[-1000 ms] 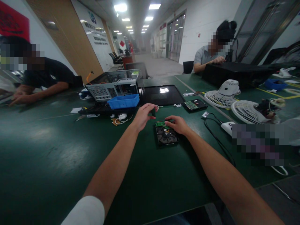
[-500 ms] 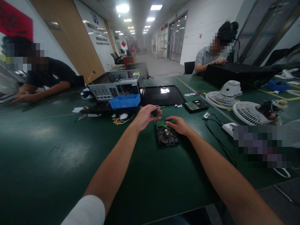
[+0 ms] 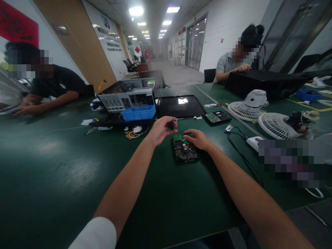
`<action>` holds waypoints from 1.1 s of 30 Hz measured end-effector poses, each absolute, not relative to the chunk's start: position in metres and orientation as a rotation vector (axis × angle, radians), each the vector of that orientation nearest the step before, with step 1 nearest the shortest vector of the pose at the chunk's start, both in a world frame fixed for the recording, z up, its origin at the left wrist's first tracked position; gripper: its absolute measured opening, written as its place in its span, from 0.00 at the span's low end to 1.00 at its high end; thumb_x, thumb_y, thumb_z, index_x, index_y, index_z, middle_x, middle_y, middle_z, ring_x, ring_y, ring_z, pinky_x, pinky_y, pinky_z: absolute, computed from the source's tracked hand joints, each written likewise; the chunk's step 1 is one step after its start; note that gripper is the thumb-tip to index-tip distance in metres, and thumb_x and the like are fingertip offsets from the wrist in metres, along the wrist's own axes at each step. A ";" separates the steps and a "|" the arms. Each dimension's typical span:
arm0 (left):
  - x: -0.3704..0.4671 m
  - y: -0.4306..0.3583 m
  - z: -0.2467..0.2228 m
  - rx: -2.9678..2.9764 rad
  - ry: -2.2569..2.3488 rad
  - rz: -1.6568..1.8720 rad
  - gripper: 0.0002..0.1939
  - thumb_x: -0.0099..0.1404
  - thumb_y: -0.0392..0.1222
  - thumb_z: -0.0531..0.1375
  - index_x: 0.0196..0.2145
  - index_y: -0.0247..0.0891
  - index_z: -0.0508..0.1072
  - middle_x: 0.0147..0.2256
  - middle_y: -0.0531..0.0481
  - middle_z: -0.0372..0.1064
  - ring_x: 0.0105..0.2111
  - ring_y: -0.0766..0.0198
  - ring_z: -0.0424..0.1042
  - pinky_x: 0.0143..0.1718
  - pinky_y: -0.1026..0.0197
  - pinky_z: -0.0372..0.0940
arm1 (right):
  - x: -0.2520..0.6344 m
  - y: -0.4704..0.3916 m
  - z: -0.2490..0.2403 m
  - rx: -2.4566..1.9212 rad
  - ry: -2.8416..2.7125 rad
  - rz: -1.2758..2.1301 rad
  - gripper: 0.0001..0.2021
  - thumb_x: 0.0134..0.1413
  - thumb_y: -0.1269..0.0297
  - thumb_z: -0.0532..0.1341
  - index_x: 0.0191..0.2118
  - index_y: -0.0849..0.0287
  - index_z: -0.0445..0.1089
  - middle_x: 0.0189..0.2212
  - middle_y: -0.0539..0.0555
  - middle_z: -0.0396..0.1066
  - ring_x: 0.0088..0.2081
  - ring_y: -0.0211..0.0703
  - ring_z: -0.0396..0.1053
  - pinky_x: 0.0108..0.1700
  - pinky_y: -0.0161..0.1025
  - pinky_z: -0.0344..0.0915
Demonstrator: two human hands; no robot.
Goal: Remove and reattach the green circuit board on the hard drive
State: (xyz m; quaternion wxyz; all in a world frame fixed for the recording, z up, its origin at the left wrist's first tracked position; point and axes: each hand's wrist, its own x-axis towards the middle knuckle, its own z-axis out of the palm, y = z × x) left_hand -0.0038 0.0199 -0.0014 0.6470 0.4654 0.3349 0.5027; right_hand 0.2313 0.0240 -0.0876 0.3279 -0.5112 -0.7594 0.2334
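A hard drive (image 3: 186, 152) lies flat on the green table in front of me, its green circuit board (image 3: 178, 138) at the far end. My right hand (image 3: 197, 138) rests on its far right part, thumb and fingers bent around the board's corner. Just beyond the drive's far left corner is my left hand (image 3: 163, 130), raised slightly. Its fingers and thumb curl around a small dark thing (image 3: 171, 125) whose kind I cannot make out. A second hard drive (image 3: 218, 118), circuit board up, lies farther off to the right.
An opened computer case (image 3: 127, 97) stands ahead with a blue tray (image 3: 138, 113) before it. Beside them lies a black panel (image 3: 180, 106). White fan parts (image 3: 246, 107), a power strip (image 3: 254, 142) and a black cable (image 3: 241, 155) are at right. Two other people sit across the table.
Both hands keep nearly the same places. The hard drive remains under my right hand, and the view has shifted only slightly.
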 end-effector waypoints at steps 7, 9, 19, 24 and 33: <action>-0.002 0.016 0.003 0.965 0.733 1.112 0.09 0.59 0.41 0.63 0.35 0.31 0.77 0.40 0.38 0.76 0.43 0.55 0.76 0.46 0.49 0.74 | 0.232 0.026 -0.091 -1.310 -1.962 0.638 0.16 0.61 0.53 0.65 0.50 0.55 0.79 0.46 0.55 0.80 0.36 0.43 0.72 0.42 0.40 0.68; -0.002 0.016 0.004 0.951 0.745 1.123 0.08 0.58 0.40 0.64 0.32 0.31 0.77 0.39 0.39 0.75 0.42 0.56 0.75 0.47 0.49 0.74 | 0.232 0.026 -0.092 -1.307 -1.953 0.645 0.16 0.61 0.54 0.65 0.50 0.55 0.79 0.47 0.55 0.80 0.36 0.43 0.73 0.43 0.41 0.68; -0.004 0.016 0.006 0.995 0.791 1.146 0.08 0.58 0.40 0.65 0.33 0.32 0.78 0.33 0.44 0.72 0.36 0.61 0.74 0.45 0.51 0.74 | 0.233 0.027 -0.093 -1.314 -1.947 0.653 0.17 0.61 0.52 0.65 0.50 0.55 0.79 0.45 0.55 0.80 0.32 0.41 0.71 0.38 0.39 0.67; -0.003 0.017 0.006 1.019 0.849 1.156 0.08 0.60 0.40 0.64 0.35 0.32 0.76 0.35 0.41 0.75 0.38 0.57 0.76 0.42 0.51 0.75 | 0.234 0.027 -0.093 -1.329 -1.959 0.645 0.18 0.60 0.51 0.65 0.49 0.55 0.79 0.43 0.55 0.80 0.30 0.40 0.69 0.37 0.39 0.66; -0.003 0.018 0.005 1.104 0.874 1.180 0.09 0.59 0.42 0.65 0.34 0.34 0.76 0.41 0.41 0.75 0.41 0.58 0.74 0.44 0.49 0.75 | 0.238 0.028 -0.092 -1.325 -1.970 0.778 0.24 0.56 0.49 0.68 0.54 0.56 0.76 0.36 0.53 0.77 0.27 0.37 0.64 0.32 0.37 0.64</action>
